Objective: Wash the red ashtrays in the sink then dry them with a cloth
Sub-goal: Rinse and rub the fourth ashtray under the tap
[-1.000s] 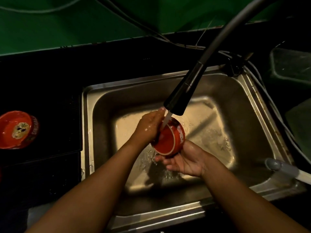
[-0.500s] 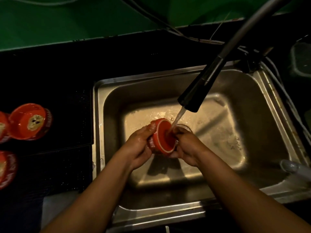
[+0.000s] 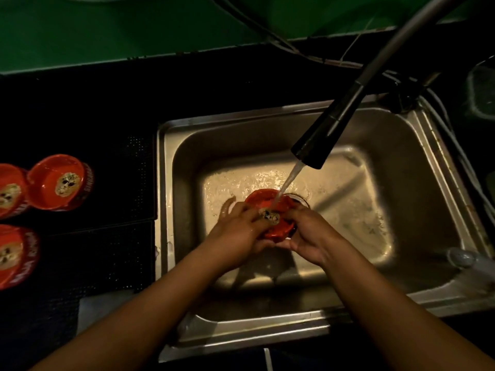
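Over a steel sink [image 3: 187, 145], the left hand [image 3: 238, 231] and right hand [image 3: 308, 236] curl fingers around a red ashtray [image 3: 265, 203], bowl up under running faucet [image 3: 318, 145] water.

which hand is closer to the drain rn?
Right. The right hand holds the ashtray just in front of the drain; the left hand holds it from the opposite side, away from the drain.

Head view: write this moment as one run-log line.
rinsing | ashtray under faucet stream, in sink | left hand grips | right hand grips | three ashtrays on counter
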The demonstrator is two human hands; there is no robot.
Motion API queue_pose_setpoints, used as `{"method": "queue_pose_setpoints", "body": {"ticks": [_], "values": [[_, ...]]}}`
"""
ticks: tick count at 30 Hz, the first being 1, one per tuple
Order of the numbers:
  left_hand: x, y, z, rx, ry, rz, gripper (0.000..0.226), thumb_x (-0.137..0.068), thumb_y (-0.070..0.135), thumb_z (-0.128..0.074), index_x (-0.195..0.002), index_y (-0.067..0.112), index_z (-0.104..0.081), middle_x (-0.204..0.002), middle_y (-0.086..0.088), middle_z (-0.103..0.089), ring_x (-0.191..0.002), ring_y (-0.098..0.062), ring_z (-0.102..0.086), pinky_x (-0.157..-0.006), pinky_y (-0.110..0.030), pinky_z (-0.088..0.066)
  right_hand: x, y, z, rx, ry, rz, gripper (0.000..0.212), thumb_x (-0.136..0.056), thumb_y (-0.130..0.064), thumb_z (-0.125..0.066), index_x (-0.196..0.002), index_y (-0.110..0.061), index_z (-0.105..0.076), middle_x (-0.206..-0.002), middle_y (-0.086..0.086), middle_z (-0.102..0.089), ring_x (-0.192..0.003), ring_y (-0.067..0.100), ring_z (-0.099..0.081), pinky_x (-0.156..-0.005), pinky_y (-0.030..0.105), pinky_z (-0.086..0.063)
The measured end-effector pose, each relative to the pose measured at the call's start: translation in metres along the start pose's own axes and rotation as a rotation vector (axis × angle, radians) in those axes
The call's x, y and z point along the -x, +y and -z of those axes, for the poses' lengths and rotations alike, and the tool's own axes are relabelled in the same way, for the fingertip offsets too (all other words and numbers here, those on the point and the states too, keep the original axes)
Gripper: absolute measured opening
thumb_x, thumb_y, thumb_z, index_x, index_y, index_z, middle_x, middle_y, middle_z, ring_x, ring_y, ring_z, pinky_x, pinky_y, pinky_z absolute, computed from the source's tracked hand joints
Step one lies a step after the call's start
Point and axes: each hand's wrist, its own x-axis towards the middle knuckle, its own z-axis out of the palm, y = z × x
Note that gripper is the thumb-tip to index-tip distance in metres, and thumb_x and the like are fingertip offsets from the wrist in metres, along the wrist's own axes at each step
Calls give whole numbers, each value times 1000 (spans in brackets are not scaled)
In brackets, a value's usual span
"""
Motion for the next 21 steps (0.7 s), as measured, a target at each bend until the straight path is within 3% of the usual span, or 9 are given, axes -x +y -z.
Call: {"method": "queue_pose_setpoints", "body": {"ticks": [3, 6, 8, 10, 13, 16, 18, 21], "values": [[10, -17, -5, 136, 157, 124, 59, -85, 64, -31, -125, 29, -58, -147, -10, -39, -139, -36, -26, -114, -53, -7, -2, 4, 8, -70, 63, 38, 39, -94, -2, -49, -130, -17, -49, -123, 19, -61, -105, 37, -65, -75, 55, -56], [16, -25, -7, 486, 271, 307, 55, -89, 57, -43, -132, 25, -49, -151, -4, -34, -139, -23, -26, -112, -36, -20, -11, -4, 13, -140, 123, 104, 43, -94, -2, -50, -134, -17, -43, -129, 19, -56, -110, 38, -61, -74, 54, -56], [16, -22, -8, 721, 252, 435, 47, -94, 47, -48, -135, 24, -45, -144, 2, -42, -131, -11, -35, -104, -26, -28, -15, -8, 6, -147, 125, 107, 41, -93, -4, -53, -131, -16, -46, -128, 19, -56, -111, 39, -60, -81, 57, -55], [11, -20, -13, 905, 258, 562, 38, -97, 38, -46, -132, 24, -45, -137, 4, -49, -123, -8, -42, -98, -25, -33, -12, -8, -8, -94, 101, 85, 38, -92, -3, -54, -127, -17, -50, -125, 18, -58, -111, 38, -59, -85, 59, -52], [-3, -15, -18, 1205, 230, 752, 25, -101, 36, -38, -119, 24, -51, -127, -8, -58, -110, -21, -57, -92, -34, -44, -4, 2, -15, 3, 45, 16, 32, -94, -1, -50, -119, -20, -53, -117, 13, -61, -103, 33, -62, -80, 57, -54], [-11, -4, -21, 1487, 130, 893, 31, -102, 39, -33, -114, 22, -56, -117, -8, -60, -101, -25, -60, -77, -33, -48, 5, 4, -5, 82, 54, 26, 28, -95, -2, -48, -114, -21, -56, -113, 12, -66, -96, 29, -66, -75, 50, -57], [-10, 1, -22, 1519, 46, 895, 35, -101, 45, -30, -114, 25, -57, -118, -6, -62, -103, -26, -61, -79, -34, -48, 4, -2, 2, 209, 147, 131, 29, -97, -7, -48, -121, -25, -51, -120, 10, -62, -98, 26, -65, -76, 43, -58], [-12, 3, -22, 1713, -17, 919, 45, -98, 55, -27, -116, 27, -58, -121, -3, -63, -110, -28, -59, -90, -39, -47, -3, -12, 0, 777, 224, 409, 32, -96, -12, -50, -122, -31, -47, -126, 4, -55, -109, 21, -56, -83, 35, -53]]}}
